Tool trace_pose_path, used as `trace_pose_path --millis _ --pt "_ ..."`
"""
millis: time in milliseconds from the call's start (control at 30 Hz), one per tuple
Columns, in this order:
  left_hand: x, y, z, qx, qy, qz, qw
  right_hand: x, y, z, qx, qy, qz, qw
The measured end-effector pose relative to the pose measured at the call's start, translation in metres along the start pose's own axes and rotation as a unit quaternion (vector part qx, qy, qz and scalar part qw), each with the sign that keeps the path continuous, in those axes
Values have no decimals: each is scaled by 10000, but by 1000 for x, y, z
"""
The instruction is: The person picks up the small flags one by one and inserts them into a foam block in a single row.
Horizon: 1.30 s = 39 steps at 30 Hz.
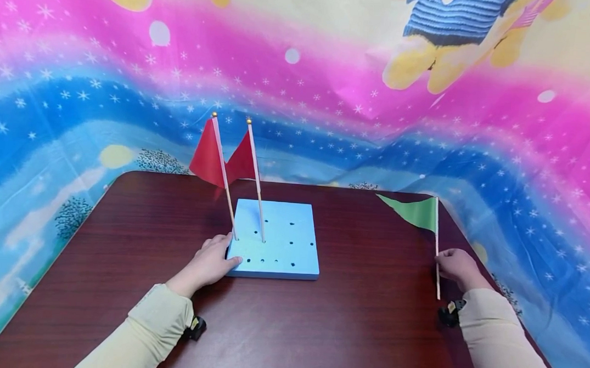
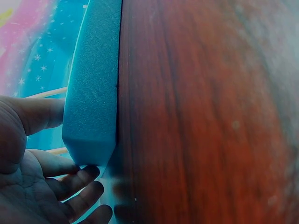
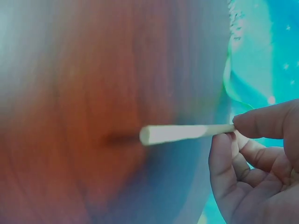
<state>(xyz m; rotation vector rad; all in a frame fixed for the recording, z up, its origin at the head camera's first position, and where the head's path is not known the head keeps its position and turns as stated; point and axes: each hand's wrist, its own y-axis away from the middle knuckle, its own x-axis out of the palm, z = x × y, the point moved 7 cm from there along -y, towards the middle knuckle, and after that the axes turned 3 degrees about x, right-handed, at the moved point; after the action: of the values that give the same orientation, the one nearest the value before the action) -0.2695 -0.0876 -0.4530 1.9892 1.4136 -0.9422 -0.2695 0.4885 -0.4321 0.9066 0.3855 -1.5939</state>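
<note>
1. On the left, the person's left hand (image 1: 211, 261) rests against the near left corner of the blue foam block (image 1: 292, 250). Its fingers lie relaxed along the block's edge and the thumb sits on top. The left wrist view shows the palm open beside the foam's side wall (image 2: 91, 88), with fingertips (image 2: 86, 173) touching its corner.
2. The foam block lies flat in the middle of the dark wooden table (image 1: 124, 242). Its top is dotted with small round holes.
3. Two red flags stand in holes near the block's left side. The left red flag (image 1: 208, 155) leans a little to the left, and its stick enters the foam just beside the left hand. The right red flag (image 1: 241, 161) stands just beside it, also tilted.
4. Behind the table hangs a bright cartoon backdrop cloth (image 1: 328, 97) in pink and blue with white snowflakes.
5. On the right, well apart from the block, the right hand (image 1: 456, 268) pinches the stick of a green flag (image 1: 414, 211) near the table's right edge. The stick stands almost upright and the pennant points left. The right wrist view shows thumb and fingers (image 3: 261, 122) closed on the pale stick (image 3: 180, 133).
</note>
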Motion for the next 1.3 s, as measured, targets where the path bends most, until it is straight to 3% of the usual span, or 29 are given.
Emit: trace_pose_path --millis 367,733,1300 --pt "0 0 0 9 -4 11 10000 21 7 47 -333 -1061 89 9938" --pt "0 -1 -1 -19 -14 31 10000 36 12 96 -950 -1643 -160 9817" --pt "-1 0 -1 -11 -4 57 10000 60 32 161 -1746 -825 -678 9788"
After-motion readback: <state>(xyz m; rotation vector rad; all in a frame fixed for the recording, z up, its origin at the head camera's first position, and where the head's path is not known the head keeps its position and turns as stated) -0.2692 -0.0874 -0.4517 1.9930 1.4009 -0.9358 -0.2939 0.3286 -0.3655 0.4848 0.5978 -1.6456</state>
